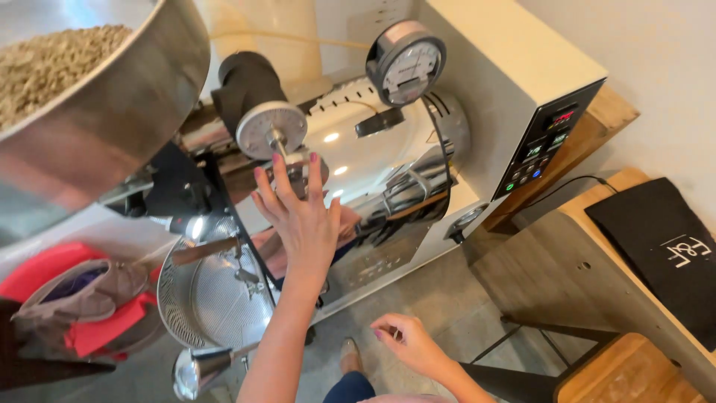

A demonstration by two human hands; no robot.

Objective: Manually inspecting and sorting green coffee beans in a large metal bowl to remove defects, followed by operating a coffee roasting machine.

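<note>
Left hand [298, 213] raised, fingers [280, 175] spread wide, tips at the round knob [271, 128] on the shiny roaster drum [373, 160]. Right hand [409, 343] low, fingers loosely curled, holding nothing. Perforated tray [212, 295] below.

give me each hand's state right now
Left hand: open, fingers spread, on the shiny roaster drum.
Right hand: loosely curled, holding nothing.

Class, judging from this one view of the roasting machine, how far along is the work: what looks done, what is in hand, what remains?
Done: the hopper holds pale, unroasted beans.

In hand: the left hand, fingers spread, is up at the round dial on the shiny drum; the right hand hangs loosely curled, holding nothing.

Left: the perforated cooling tray holds no beans, so no roasted beans show yet.
</note>
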